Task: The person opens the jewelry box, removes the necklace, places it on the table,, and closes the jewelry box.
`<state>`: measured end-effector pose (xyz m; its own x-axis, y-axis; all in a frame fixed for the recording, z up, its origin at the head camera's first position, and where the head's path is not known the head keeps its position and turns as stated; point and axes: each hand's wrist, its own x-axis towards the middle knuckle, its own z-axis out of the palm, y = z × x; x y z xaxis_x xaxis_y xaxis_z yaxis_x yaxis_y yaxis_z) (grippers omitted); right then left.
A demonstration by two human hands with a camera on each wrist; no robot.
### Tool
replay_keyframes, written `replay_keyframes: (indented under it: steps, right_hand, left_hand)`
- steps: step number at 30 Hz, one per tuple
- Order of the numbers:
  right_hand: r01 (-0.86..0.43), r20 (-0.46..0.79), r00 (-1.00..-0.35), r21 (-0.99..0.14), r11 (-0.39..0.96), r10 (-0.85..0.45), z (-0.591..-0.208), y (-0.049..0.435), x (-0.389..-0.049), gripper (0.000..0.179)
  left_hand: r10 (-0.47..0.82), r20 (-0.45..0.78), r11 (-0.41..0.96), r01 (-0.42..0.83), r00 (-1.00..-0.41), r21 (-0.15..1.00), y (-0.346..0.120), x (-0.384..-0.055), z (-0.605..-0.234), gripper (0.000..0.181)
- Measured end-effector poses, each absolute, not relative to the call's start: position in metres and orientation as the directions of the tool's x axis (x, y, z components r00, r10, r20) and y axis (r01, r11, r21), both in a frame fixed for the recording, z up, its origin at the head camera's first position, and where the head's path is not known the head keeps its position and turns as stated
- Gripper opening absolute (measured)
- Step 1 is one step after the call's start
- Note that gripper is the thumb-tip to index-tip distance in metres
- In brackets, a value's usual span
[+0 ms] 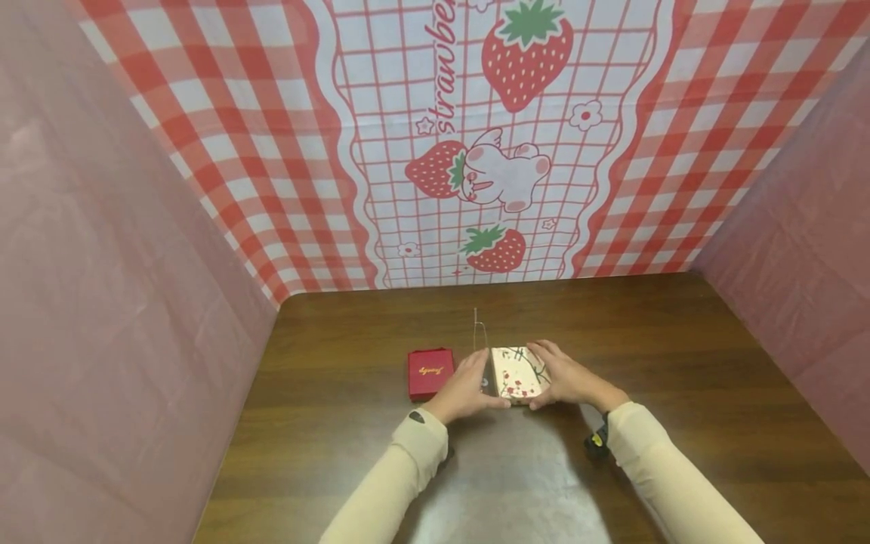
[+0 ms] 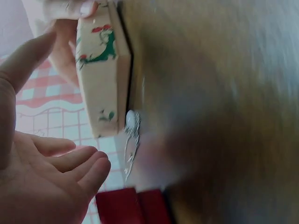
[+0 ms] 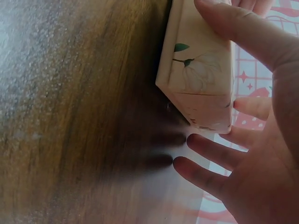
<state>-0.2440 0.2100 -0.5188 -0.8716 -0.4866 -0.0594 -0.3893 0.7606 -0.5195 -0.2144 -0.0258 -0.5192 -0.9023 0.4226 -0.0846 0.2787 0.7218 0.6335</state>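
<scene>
A cream box [image 1: 518,374] with red blossoms and dark branches printed on it sits on the table in the head view. My right hand [image 1: 567,375] holds it at the right side, thumb on the near edge and fingers at the far edge. My left hand [image 1: 469,385] is at its left side, fingers spread, with nothing in its grasp; the left wrist view shows a gap between these fingers and the box. Beside the box's left side lies a silver chain necklace [image 2: 132,144] with a white pendant [image 2: 130,118], partly hidden by the left hand in the head view.
A red box [image 1: 421,370] with gold lettering stands just left of the left hand. The brown wooden table [image 1: 340,446] ends at a strawberry-print cloth [image 1: 476,189] at the back. Pink cloth [image 1: 122,302] hangs on both sides.
</scene>
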Motion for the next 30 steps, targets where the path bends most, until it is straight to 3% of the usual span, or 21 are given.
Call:
replay_keyframes:
  steps: [13, 30]
  right_hand:
    - [-0.404, -0.056, -0.867, -0.503, 0.764, -0.495, -0.520, 0.206, -0.246, 0.116]
    - [-0.435, -0.007, -0.863, -0.502, 0.748, -0.506, -0.525, 0.211, -0.244, 0.112]
  left_hand:
    - [0.398, -0.077, 0.742, 0.271, -0.914, 0.614, -0.013, -0.216, -0.525, 0.104]
    - [0.345, -0.157, 0.812, 0.210, -0.925, 0.544, 0.001, -0.217, -0.531, 0.122]
